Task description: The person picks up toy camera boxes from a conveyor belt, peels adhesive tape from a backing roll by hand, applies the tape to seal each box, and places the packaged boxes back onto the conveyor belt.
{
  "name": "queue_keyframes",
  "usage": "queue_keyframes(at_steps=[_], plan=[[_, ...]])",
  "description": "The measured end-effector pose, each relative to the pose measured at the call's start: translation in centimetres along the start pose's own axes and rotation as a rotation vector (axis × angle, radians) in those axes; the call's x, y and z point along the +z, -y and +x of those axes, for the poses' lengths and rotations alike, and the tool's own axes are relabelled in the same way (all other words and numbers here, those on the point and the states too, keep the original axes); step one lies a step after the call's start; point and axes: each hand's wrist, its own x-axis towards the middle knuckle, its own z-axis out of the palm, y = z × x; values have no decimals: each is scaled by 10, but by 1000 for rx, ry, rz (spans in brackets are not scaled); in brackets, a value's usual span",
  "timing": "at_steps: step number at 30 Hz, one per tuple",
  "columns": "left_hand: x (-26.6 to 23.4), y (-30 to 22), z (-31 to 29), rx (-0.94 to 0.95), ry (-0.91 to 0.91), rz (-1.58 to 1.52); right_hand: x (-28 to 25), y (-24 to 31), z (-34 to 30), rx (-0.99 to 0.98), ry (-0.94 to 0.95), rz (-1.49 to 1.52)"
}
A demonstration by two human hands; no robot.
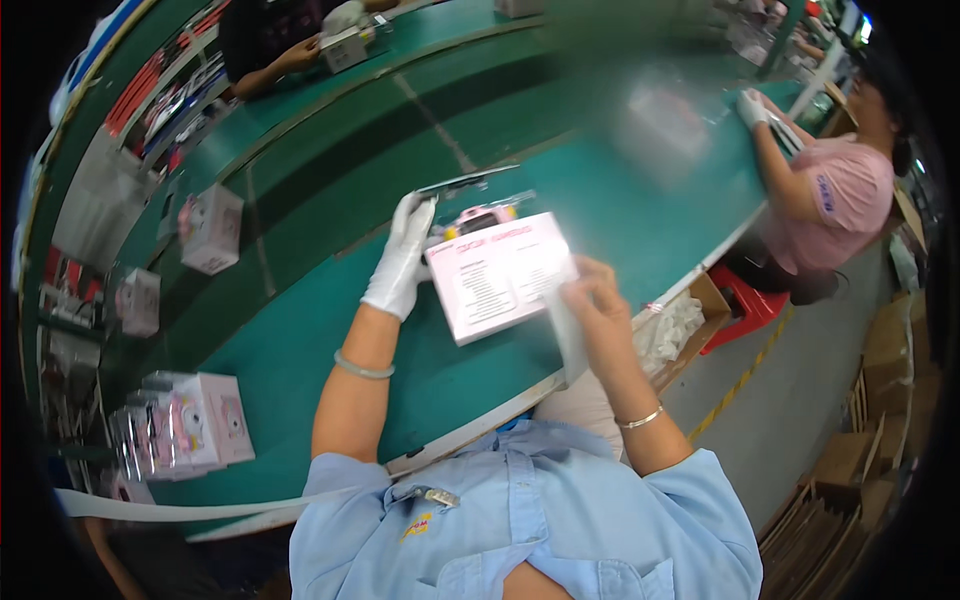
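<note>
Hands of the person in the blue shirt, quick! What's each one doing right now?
Left hand: closed, holding the pink-and-white toy box by its left side.
Right hand: closed, pinching a blurred whitish strip.

One held box [497,280], perhaps four stacked boxes [212,425], two lone boxes [220,235] [143,302] leftward, one stool [750,303]

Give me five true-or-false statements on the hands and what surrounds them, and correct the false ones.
1. The left hand wears a white glove. True.
2. The right hand is gloved too. False: its fingers are bare.
3. A pink-and-white printed box is between the two hands. True.
4. The co-worker in the pink shirt sits on a blue stool. False: the stool is red.
5. More pink-and-white boxes stand on the green table, left of the left forearm. True.
</note>
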Motion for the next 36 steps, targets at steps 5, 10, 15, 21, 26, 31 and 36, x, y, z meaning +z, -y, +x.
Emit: queue_keyframes(at_steps=[5, 10, 15, 21, 26, 31, 36], plan=[[-30, -5, 16, 231, -58, -16, 0, -3, 8, 38, 121, 125], [-65, -59, 34, 728, -218, 323, -5, -5, 10, 85, 90, 53], [-140, -69, 80, 1206, -730, 945, -8, -21, 8, 201, 68, 121], [-217, -26, 95, 1285, -994, 1162, -15, -23, 7, 208, 73, 201], [-186, -34, 67, 1060, -951, 1329, -40, -18, 7, 290, -18, 198], [-62, -74, 42, 1141, -655, 1417, -63, -12, 2, 330, -91, 322], [189, -84, 61, 1422, 109, 1187, -97, -13, -18, 357, -125, 335]])
